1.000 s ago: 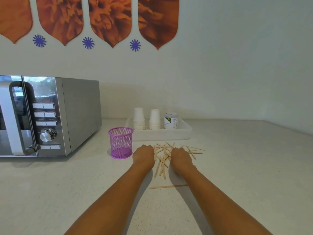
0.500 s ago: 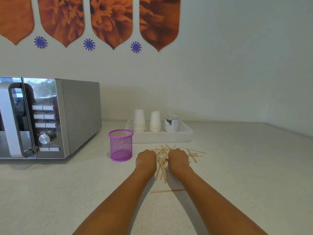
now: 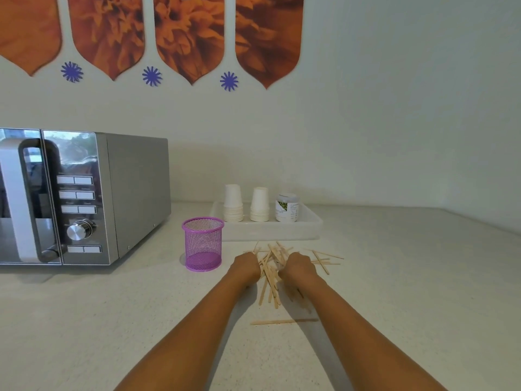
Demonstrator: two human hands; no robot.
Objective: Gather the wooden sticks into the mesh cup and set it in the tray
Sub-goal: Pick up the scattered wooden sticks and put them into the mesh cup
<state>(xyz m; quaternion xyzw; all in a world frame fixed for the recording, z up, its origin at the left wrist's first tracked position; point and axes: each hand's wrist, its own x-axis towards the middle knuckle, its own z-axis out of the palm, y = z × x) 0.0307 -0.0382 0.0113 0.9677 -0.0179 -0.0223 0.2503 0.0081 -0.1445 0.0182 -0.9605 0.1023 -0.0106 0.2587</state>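
Observation:
A pile of thin wooden sticks [image 3: 271, 280] lies on the white counter in front of the tray. My left hand [image 3: 244, 266] and my right hand [image 3: 297, 267] sit on either side of the pile with fingers curled down over it, squeezing the sticks into a bundle between them. The fingertips are hidden behind the knuckles. A few sticks [image 3: 324, 259] lie loose to the right of my right hand, and one stick [image 3: 282, 322] lies alone nearer to me. The purple mesh cup [image 3: 202, 244] stands upright to the left of my left hand, with no sticks showing in it. Behind the pile is the white tray [image 3: 282, 232].
In the tray stand two stacks of white paper cups [image 3: 233, 203] and a small labelled jar [image 3: 287, 208]. A silver microwave [image 3: 135, 193] fills the left side of the counter. The wall runs right behind the tray.
My two hands have moved closer together, pushing the scattered sticks into a tighter bundle between them. The cup and the tray have not moved.

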